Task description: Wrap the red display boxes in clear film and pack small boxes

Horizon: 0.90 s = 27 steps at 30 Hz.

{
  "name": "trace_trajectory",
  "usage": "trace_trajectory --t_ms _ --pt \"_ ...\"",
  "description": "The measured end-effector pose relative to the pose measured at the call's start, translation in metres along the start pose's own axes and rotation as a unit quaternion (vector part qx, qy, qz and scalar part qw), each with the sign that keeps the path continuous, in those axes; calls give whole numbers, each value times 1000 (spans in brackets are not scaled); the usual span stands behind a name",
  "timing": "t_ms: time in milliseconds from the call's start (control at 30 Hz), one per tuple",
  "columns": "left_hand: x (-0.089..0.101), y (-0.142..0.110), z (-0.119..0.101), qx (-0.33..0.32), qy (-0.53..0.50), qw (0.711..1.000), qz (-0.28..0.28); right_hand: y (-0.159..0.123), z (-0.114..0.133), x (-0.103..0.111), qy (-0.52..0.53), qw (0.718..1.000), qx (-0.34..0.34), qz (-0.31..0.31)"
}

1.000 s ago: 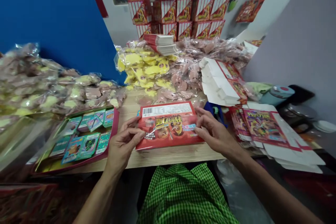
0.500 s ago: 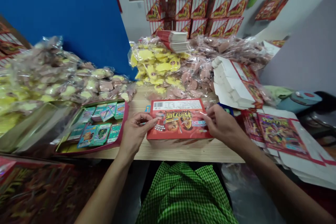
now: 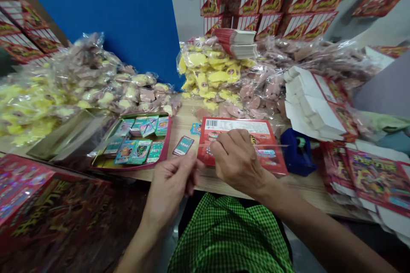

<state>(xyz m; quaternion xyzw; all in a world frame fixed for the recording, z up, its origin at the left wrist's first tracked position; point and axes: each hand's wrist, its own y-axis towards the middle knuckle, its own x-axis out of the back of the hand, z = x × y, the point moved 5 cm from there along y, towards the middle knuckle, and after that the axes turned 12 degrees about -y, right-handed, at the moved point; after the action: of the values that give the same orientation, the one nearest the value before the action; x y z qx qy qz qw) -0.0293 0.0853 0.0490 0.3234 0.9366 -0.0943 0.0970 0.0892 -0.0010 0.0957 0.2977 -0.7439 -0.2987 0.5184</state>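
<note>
A red printed box [image 3: 272,160] lies on the wooden table in front of me, its white barcode panel on the far side. My right hand [image 3: 235,160] is closed in a fist over the box's middle, hiding part of the print. A thin strip of clear tape [image 3: 272,146] crosses at its fingers and sticks out past the box's right side. Near the box's left front corner is my left hand [image 3: 174,183], thumb and fingers pinched together and slightly blurred; what they hold is hidden. Beyond it lies a green card pack [image 3: 183,146]. A blue tape dispenser [image 3: 297,153] stands right of the box.
Left is a tin tray [image 3: 168,140] of card packs. Bagged yellow toys [image 3: 205,76] and brownish-pink ones [image 3: 256,89] are heaped behind. Flattened cartons [image 3: 368,175] and white-sided folded boxes [image 3: 314,102] occupy the right. A large red carton [image 3: 57,204] sits at lower left.
Both hands held a strip of clear tape stretched over the box. My right hand has moved left over the box's middle, and my left hand has come nearer me. The view has turned left.
</note>
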Motion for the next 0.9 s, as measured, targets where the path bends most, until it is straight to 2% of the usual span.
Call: trace_trajectory --t_ms 67,100,267,367,633,900 --pt "-11 -6 7 77 -46 995 48 -1 3 4 21 999 23 -11" --pt "-14 -6 8 85 -68 993 50 -1 5 5 28 999 31 -11" --pt "-18 7 10 39 -155 987 -7 -2 4 3 34 998 47 4" --pt "-15 9 11 28 -179 983 -19 -4 1 2 31 999 34 5" --pt "-15 4 13 13 -205 978 -30 -4 -2 1 40 999 -5 4" --pt "-17 5 11 -28 -178 983 -41 -2 -5 0 55 998 -18 12"
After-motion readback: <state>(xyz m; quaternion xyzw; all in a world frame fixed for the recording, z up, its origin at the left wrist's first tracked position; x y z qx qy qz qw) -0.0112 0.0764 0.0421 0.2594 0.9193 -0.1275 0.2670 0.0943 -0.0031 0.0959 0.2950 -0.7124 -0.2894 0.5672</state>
